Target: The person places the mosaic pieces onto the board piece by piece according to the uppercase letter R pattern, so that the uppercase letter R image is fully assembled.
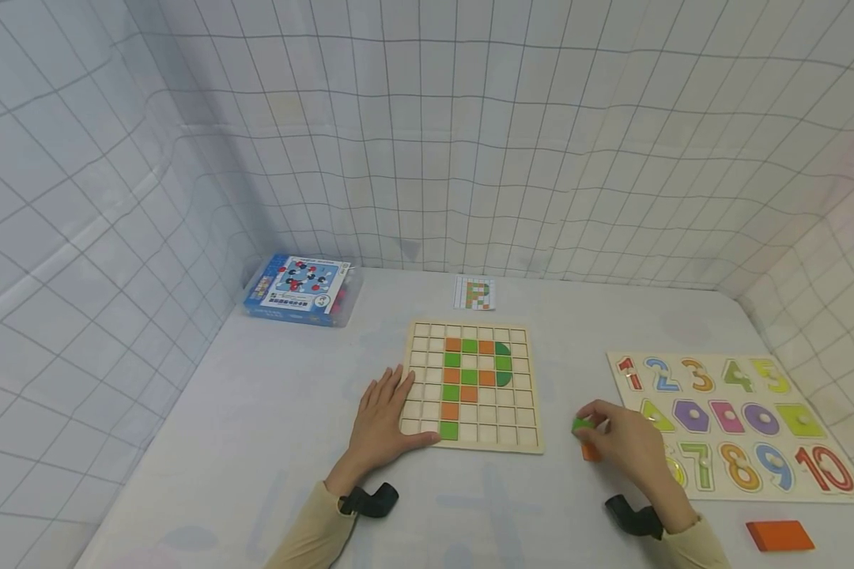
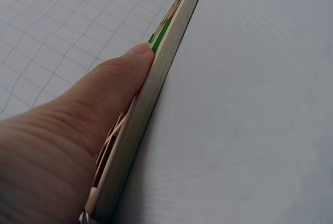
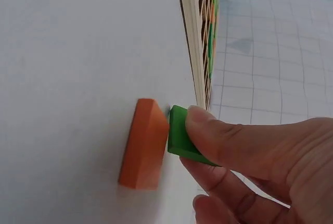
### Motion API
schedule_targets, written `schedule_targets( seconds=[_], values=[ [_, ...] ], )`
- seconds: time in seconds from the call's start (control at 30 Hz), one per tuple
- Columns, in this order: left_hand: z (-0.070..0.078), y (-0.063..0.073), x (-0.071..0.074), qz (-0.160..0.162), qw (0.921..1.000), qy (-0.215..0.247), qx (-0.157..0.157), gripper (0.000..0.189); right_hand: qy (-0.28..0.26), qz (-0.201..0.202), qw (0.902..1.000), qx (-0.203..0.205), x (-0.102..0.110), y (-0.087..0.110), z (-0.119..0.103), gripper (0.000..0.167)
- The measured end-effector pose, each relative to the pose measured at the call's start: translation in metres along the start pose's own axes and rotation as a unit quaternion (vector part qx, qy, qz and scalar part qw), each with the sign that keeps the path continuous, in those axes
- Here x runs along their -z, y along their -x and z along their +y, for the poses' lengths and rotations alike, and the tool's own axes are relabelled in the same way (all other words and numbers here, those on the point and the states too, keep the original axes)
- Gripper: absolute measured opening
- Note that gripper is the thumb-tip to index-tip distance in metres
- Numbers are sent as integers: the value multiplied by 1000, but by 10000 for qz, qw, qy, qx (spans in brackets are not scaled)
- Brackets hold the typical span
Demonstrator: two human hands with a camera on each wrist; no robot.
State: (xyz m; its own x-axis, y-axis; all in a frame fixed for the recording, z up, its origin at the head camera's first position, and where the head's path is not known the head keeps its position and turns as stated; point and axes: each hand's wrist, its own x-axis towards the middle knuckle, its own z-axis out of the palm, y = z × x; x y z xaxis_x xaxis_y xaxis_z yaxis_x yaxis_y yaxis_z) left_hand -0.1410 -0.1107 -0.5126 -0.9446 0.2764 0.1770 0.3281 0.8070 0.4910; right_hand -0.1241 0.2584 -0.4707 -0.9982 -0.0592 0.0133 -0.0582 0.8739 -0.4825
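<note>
My left hand (image 1: 383, 423) rests with fingers spread along the left side of a wooden grid board (image 1: 537, 411). In the left wrist view its thumb presses on the board's near edge (image 2: 148, 94), by a green tile (image 2: 161, 36). Green and orange tiles in the board make a letter-like shape, with rounded dark green pieces at the right. Off the board's right side, my right hand (image 1: 629, 442) pinches a green square block (image 3: 179, 135) between thumb and fingers. An orange block (image 3: 143, 146) is on the table right beside it.
A small pattern card (image 1: 474, 292) lies behind the board. At the back left is a blue boxed set (image 1: 299, 290). A wooden number-and-shape puzzle (image 1: 740, 431) lies at the right, with an orange block (image 1: 780, 536) in front. Grid-patterned curtains (image 1: 434, 142) enclose the table.
</note>
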Motion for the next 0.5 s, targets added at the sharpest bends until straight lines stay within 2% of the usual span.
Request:
schedule_targets(
  seconds=[0.3, 0.5],
  values=[
    [0, 0, 1, -1, 10000, 11, -13, 105, -48, 117, 9995, 278, 1, -10, -20, 16],
    [-1, 0, 0, -5, 10000, -13, -24, 106, 5, 147, 9980, 607, -2, -21, -39, 20]
  ],
)
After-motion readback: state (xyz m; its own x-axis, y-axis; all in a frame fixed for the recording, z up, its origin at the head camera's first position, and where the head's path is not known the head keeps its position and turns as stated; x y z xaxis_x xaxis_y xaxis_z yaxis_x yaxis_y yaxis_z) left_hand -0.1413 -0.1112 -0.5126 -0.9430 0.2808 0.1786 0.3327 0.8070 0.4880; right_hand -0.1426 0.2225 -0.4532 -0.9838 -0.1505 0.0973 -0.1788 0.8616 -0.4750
